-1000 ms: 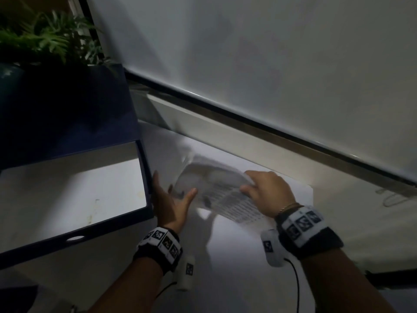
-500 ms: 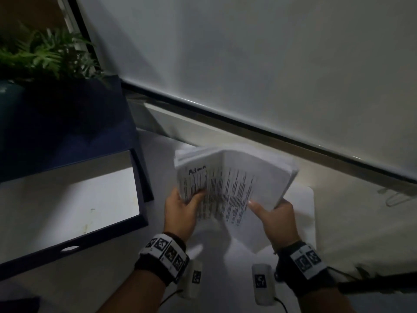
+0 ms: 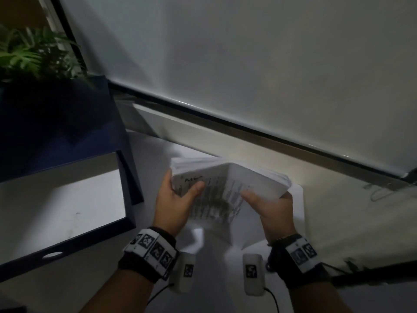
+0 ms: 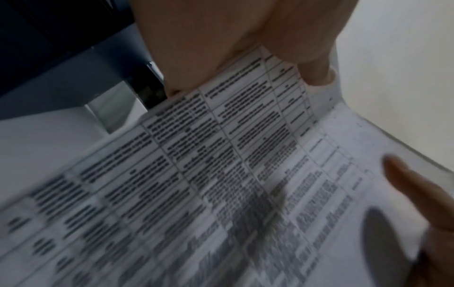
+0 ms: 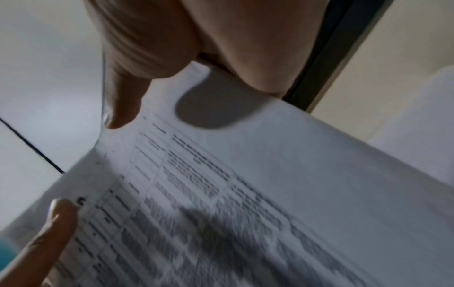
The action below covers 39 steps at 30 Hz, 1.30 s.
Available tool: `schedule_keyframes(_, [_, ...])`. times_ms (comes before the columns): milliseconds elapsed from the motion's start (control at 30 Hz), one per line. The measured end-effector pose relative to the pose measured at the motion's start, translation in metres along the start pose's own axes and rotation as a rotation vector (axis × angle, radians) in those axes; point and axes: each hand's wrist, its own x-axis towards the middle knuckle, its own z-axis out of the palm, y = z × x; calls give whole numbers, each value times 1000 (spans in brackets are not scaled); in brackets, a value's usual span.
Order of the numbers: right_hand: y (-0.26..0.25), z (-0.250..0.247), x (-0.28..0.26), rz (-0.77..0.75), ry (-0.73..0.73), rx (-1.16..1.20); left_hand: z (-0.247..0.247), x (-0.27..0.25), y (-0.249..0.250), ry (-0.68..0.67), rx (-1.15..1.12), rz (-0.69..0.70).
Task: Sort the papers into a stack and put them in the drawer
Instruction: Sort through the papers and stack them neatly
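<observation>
Now left hand (image 3: pixel 174 205), right hand (image 3: pixel 269 207) both gripping thick white printed paper stack (image 3: pixel 228 188); tap edges flush, then carry to open dark-blue drawer (image 3: pixel 67 240).

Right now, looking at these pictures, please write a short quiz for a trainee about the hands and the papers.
1. True or false: the papers lie inside the drawer.
2. Which hand holds the papers? A. left hand only B. right hand only C. both
3. Fill in: the open drawer is on the person's ____ side.

Key: 1 false; 2 C; 3 left.
</observation>
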Motion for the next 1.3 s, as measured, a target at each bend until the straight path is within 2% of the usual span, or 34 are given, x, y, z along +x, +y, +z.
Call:
schedule_keyframes(100, [-13,2,8,-68,10,8,0,8,5,-2,-23,38])
schedule_keyframes(467, [-25,-2,12,-169,-7,-143,5,12,15,-26,-15,90])
schedule_keyframes(867, [-35,-2,13,-157,-75,-220,0,19,20,-76,59,102])
schedule_keyframes(1033, [-19,-4,7,-52,-15,-121,1,19,25,-61,101,112])
schedule_keyframes(1133, [-11,1,2,23,40,-198,6,19,31,-20,82,106])
schedule_keyframes(1233, [-19,4,5,60,116,-164,5,18,27,9,101,80])
schedule_keyframes(1300, [-28,4,10,91,186,-63,-2,14,11,44,279,24])
